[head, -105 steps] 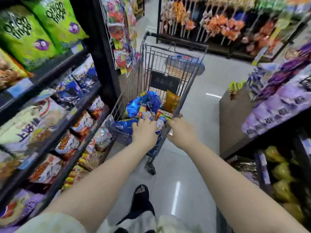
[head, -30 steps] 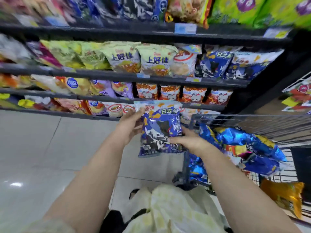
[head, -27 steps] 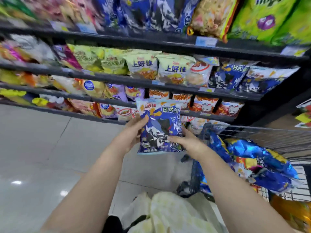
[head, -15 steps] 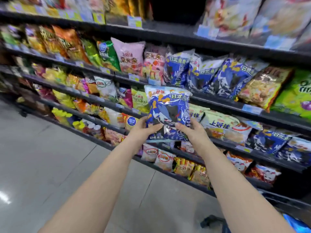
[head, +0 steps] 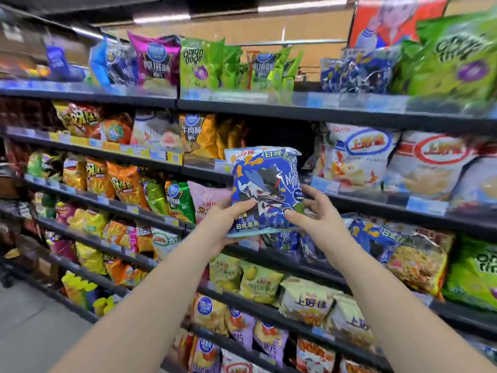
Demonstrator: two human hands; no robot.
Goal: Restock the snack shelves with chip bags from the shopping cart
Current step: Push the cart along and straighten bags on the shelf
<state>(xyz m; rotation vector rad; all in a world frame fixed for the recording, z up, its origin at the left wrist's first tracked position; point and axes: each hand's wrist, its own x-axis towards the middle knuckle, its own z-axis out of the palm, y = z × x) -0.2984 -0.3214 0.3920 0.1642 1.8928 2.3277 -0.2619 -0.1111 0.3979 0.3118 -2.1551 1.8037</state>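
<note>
Blue, glossy, air-puffed film chip bag (head: pixel 266 189) is looking light, slippery and crushable (my judgement), with left hand (head: pixel 223 224) and right hand (head: pixel 317 214) fingers gripping its lower corners.

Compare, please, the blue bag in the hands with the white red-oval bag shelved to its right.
The blue bag shows a cartoon figure; the white bag shows a red-ringed oval logo. The blue bag is held by the left hand and right hand; the white bag stands on its shelf. Both are puffy, sealed bags, upright.
</note>
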